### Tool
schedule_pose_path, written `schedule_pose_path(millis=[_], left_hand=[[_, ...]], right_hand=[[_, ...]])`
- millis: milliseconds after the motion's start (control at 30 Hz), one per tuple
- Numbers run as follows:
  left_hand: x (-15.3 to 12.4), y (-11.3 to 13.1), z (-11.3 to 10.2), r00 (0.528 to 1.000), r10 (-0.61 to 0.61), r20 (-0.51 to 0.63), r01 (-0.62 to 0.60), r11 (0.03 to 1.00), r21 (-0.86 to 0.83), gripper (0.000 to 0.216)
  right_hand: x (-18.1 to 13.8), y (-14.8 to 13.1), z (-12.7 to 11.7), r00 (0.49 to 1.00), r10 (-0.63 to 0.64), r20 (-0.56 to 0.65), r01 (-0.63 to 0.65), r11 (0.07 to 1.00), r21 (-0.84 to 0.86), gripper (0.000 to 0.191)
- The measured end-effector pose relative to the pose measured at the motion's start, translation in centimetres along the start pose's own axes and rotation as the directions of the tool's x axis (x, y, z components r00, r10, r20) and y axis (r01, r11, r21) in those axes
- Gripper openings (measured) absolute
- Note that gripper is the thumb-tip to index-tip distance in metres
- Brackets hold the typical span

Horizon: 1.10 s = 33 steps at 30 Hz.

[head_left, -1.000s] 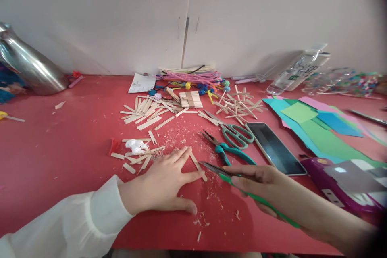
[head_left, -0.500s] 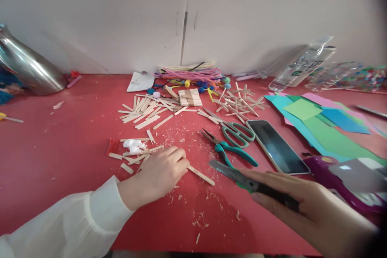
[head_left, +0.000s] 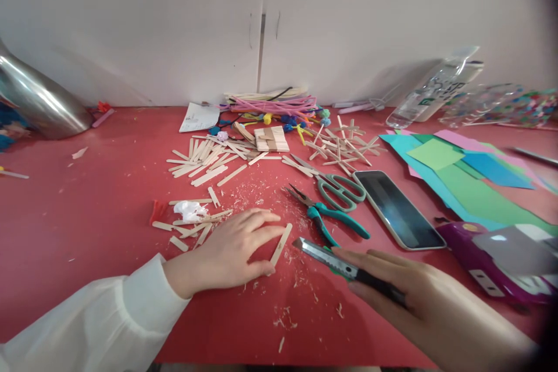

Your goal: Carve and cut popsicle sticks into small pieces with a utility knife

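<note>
My left hand (head_left: pixel 238 247) rests over the red table with its fingers spread. Beside its thumb and index fingertips, a short craft stick (head_left: pixel 281 246) lies aslant; the fingertips appear to touch its near edge. My right hand (head_left: pixel 405 290) is wrapped round a utility knife (head_left: pixel 326 257), its blade out and pointing left toward the stick, a small gap away. Something green shows partly under the knife. Thin wood shavings (head_left: pixel 296 279) are scattered beneath and between the hands. Left of my left hand are cut stick pieces (head_left: pixel 178 243) and a crumpled white scrap (head_left: pixel 190 211).
Pliers (head_left: pixel 337 218), scissors (head_left: pixel 340 190) and a phone (head_left: pixel 399 209) lie beyond the knife. Craft sticks (head_left: pixel 209 157) and pipe cleaners (head_left: pixel 270 103) are heaped at the back. Coloured paper (head_left: pixel 462 180), a purple device (head_left: pixel 488 261) and a bottle (head_left: pixel 431 93) stand right; a metal jug (head_left: pixel 43 99) left.
The stick has swung from pointing toward me on the right to pointing away. My left fingers have opened from a closed grip on it. The knife has shifted slightly left.
</note>
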State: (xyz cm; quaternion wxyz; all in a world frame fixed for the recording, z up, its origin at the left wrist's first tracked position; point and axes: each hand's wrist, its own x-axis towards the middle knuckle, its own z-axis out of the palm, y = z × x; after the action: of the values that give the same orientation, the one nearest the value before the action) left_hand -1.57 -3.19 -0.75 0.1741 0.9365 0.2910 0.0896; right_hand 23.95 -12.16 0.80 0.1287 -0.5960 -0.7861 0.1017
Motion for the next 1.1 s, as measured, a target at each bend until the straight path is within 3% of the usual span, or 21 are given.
schedule_pose_path(millis=[100,267,400,500,800,1100], left_hand=[[0.1,0.0,0.1,0.997,0.004,0.083,-0.005,1.0,0.005,0.066],[0.1,0.9,0.6,0.98,-0.008,0.201,0.015,0.999,-0.034,0.082],[0.0,1.0,0.5,0.98,-0.051,0.194,0.066,0.995,-0.073,0.087],[-0.1,0.8,0.6,0.98,-0.051,0.194,0.073,0.992,-0.107,0.09],[0.0,0.9,0.3,0.973,0.0,0.231,0.024,0.995,-0.101,0.084],[0.1,0.8,0.4,0.973,0.024,0.229,-0.001,0.995,-0.096,0.08]], right_hand=[[0.6,-0.5,0.4,0.996,-0.014,0.093,0.008,0.998,0.06,0.037],[1.2,-1.1,0.5,0.997,-0.043,0.058,0.038,0.995,0.092,0.035],[0.4,-0.2,0.1,0.998,-0.063,0.013,0.063,0.998,0.03,0.033],[-0.6,0.4,-0.3,0.998,-0.049,-0.027,0.049,0.999,-0.023,0.034],[-2.1,1.0,-1.5,0.997,-0.074,0.0,0.074,0.991,-0.109,0.037],[-1.8,1.2,-0.3,0.998,-0.068,0.016,0.069,0.997,-0.043,0.032]])
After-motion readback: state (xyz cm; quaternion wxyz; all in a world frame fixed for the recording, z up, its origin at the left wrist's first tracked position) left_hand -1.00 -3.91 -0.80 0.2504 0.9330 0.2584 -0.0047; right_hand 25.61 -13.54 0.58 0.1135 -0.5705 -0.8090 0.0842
